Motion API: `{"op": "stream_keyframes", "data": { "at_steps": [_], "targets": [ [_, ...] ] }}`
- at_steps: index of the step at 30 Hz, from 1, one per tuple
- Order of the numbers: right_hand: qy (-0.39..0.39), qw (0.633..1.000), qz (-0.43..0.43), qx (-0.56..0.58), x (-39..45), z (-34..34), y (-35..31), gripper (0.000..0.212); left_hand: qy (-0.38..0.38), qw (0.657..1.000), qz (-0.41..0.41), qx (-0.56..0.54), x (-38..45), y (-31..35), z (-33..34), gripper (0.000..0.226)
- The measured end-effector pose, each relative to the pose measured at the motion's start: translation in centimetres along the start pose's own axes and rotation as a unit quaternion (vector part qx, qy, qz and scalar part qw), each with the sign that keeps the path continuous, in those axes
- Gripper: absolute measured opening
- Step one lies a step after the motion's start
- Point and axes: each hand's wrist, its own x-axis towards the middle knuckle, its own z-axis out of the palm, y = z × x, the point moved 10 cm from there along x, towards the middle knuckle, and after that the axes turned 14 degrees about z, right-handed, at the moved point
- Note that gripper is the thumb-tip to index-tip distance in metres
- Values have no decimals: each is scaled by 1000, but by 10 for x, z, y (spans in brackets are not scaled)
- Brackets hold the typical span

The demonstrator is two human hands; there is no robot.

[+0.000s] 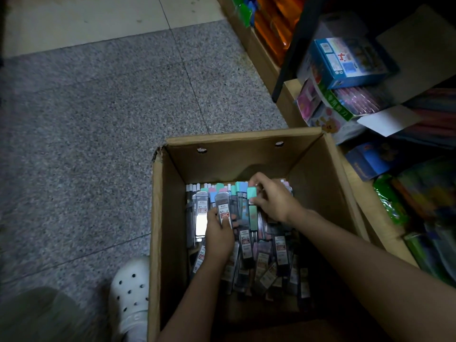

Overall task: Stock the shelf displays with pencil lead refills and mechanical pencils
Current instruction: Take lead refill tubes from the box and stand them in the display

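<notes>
An open cardboard box (170,193) stands on the floor, filled with several lead refill packs (281,248) and pastel-capped cases. Both my hands are inside it. My left hand (218,234) grips a small bunch of grey refill packs (223,208) with 0.7 labels, held upright. My right hand (271,196) pinches a teal-capped case (252,203) between thumb and fingers near the far side of the box. More packs lie loose and overlapping toward the near side.
The lower shelf at right holds a blue carton (345,60), pink and green boxes (328,107) and bagged goods (419,218). A second cardboard box (254,43) with orange packs stands farther back. Speckled grey floor (98,119) lies left; my white clog (132,290) is beside the box.
</notes>
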Motion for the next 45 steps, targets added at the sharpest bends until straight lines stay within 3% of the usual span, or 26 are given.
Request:
{"op": "stream_keyframes", "data": {
  "at_steps": [3, 6, 10, 12, 13, 16, 19, 22, 26, 29, 33, 37, 41, 45],
  "targets": [
    [41, 993, 24, 111, -18, -17, 10, 26, -29, 1000, 4, 4, -6, 13, 6, 36],
    [3, 971, 55, 232, -31, -10, 15, 31, -77, 994, 41, 63, -14, 28, 12, 49],
    [-44, 955, 79, 281, -42, 13, 12, 25, -90, 992, 54, 72, -25, 28, 12, 31],
    [4, 988, 74, 132, -43, 9, 19, 24, -63, 995, 39, 68, -28, 21, 2, 33],
    [26, 997, 68, 6, -45, 10, 22, 37, -40, 997, 20, 57, -29, 15, -4, 38],
    [24, 964, 57, -258, -55, 27, 32, 81, 26, 999, -36, 24, -32, 0, -19, 41],
    [13, 946, 48, -321, -58, 49, 38, 102, 45, 997, -64, 10, -34, -6, -20, 45],
    [23, 941, 59, -332, -54, 55, 43, 100, 46, 996, -76, 5, -32, -12, -16, 58],
    [3, 972, 48, -231, -52, 56, 41, 82, 51, 994, -95, 0, -32, -18, -17, 45],
    [-34, 997, 63, -13, -56, 48, 38, 43, 56, 994, -91, 8, -36, -16, -21, 40],
    [12, 988, 84, 128, -71, 14, 36, 25, 34, 995, -94, -13, -45, 7, -14, 64],
    [115, 969, 65, 210, -97, -56, 12, 27, -57, 997, -3, 56, -42, 73, 10, 21],
    [160, 958, 29, 235, -140, -136, -29, 22, -143, 984, 72, 74, -52, 157, 42, 25],
    [210, 958, -13, 194, -200, -211, -63, 23, -295, 943, 138, 65, -87, 246, 89, 21]
  ]
}}
